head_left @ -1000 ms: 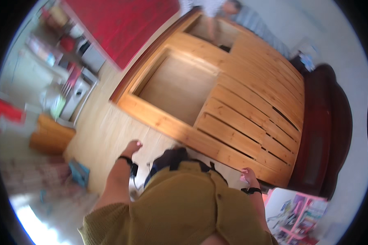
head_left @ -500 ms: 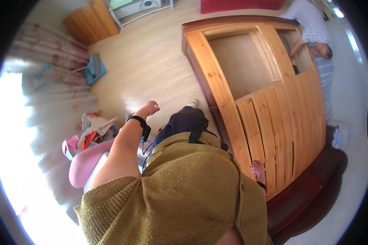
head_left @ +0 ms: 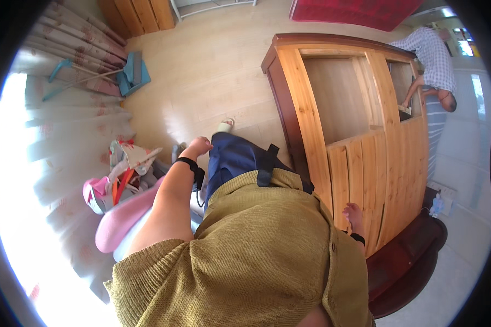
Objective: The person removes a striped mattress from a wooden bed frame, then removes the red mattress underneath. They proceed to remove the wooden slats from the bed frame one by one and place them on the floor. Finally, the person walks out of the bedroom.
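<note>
My left hand (head_left: 200,146) hangs in front of my left hip, fingers curled in loosely, with nothing seen in it. A black band (head_left: 193,168) sits around that wrist. On the other side, my right hand (head_left: 353,214) is held by the wooden bed frame (head_left: 287,98), its fingers partly bent and a little apart. No object shows in it. Whether it touches the slats (head_left: 360,169) beneath cannot be made out. Light wood slats cover the nearer part of the frame, while two gaps show between boards at its far part.
Another person (head_left: 433,60) bends over the frame's far right, an arm reaching into a gap. A blue dustpan (head_left: 132,75) stands by the curtain (head_left: 60,131). At my left are a pink chair (head_left: 126,220) and piled items (head_left: 131,163). A dark red bed end (head_left: 401,261) curves at right.
I have stepped forward, and a slippered foot now shows farther left. The bed frame has shifted right in view. My right hand has risen slightly with its fingers less curled.
</note>
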`<action>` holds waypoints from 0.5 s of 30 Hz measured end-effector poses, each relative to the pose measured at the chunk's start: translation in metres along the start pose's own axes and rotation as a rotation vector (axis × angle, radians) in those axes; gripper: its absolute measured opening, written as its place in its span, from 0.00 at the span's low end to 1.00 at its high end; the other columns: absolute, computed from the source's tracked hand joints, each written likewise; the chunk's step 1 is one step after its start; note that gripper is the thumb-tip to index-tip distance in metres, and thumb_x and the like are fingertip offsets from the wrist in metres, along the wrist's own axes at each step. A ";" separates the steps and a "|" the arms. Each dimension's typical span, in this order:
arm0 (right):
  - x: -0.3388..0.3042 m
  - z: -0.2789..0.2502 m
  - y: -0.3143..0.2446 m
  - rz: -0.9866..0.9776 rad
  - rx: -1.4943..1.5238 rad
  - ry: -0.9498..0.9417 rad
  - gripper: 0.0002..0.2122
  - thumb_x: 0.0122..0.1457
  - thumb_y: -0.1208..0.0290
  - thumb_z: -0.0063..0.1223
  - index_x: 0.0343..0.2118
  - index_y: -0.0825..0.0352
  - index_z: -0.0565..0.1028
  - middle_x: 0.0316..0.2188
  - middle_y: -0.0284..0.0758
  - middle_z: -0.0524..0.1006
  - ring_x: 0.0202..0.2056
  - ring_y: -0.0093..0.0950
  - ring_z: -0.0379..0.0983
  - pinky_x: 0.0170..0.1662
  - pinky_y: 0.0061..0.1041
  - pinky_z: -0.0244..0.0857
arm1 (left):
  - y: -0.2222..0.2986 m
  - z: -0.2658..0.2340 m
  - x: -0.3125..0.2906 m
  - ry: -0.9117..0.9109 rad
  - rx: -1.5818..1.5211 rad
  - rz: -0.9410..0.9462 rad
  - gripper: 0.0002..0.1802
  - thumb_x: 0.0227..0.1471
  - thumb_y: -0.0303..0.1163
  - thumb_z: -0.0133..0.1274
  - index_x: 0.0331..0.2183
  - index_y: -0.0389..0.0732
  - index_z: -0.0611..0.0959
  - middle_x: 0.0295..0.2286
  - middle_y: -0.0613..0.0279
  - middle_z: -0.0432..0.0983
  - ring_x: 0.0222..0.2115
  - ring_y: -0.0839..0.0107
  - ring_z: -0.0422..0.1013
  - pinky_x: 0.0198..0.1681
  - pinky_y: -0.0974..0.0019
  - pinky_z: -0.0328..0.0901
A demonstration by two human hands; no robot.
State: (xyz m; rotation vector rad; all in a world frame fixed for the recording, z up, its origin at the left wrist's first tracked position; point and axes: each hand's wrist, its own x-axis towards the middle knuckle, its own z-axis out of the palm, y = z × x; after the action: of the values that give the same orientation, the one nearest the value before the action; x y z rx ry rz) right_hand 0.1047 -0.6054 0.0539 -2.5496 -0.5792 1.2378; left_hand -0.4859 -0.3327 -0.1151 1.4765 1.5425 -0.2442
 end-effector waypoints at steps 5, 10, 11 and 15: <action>-0.006 0.053 -0.088 0.042 0.055 -0.043 0.11 0.49 0.76 0.39 0.36 0.70 0.68 0.24 0.35 0.71 0.23 0.24 0.69 0.23 0.19 0.60 | -0.020 -0.079 0.036 0.073 0.013 0.076 0.16 0.37 0.42 0.51 0.28 0.41 0.77 0.18 0.60 0.74 0.17 0.72 0.70 0.26 0.69 0.65; -0.004 0.094 -0.173 -0.058 0.151 -0.040 0.11 0.50 0.76 0.38 0.36 0.72 0.67 0.23 0.33 0.70 0.22 0.22 0.68 0.22 0.16 0.59 | -0.052 -0.157 0.074 0.101 0.017 0.058 0.14 0.38 0.41 0.51 0.26 0.41 0.77 0.15 0.61 0.73 0.17 0.73 0.70 0.25 0.69 0.65; -0.005 0.100 -0.184 -0.075 0.161 -0.042 0.11 0.50 0.76 0.38 0.36 0.72 0.67 0.22 0.33 0.69 0.22 0.22 0.68 0.22 0.16 0.59 | -0.055 -0.170 0.081 0.106 0.029 0.056 0.14 0.38 0.40 0.51 0.26 0.41 0.77 0.15 0.61 0.73 0.16 0.73 0.70 0.25 0.69 0.65; -0.010 0.121 -0.203 -0.063 0.192 -0.007 0.11 0.49 0.77 0.40 0.36 0.73 0.67 0.22 0.36 0.70 0.24 0.23 0.68 0.24 0.17 0.62 | -0.058 -0.205 0.100 0.094 0.017 0.070 0.14 0.38 0.40 0.51 0.27 0.40 0.77 0.16 0.60 0.73 0.17 0.72 0.70 0.25 0.68 0.65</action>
State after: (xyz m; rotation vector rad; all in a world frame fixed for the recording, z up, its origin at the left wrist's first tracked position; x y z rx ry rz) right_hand -0.0459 -0.4233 0.0659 -2.3527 -0.5111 1.2185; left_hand -0.6157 -0.1363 -0.1049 1.5716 1.5636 -0.1489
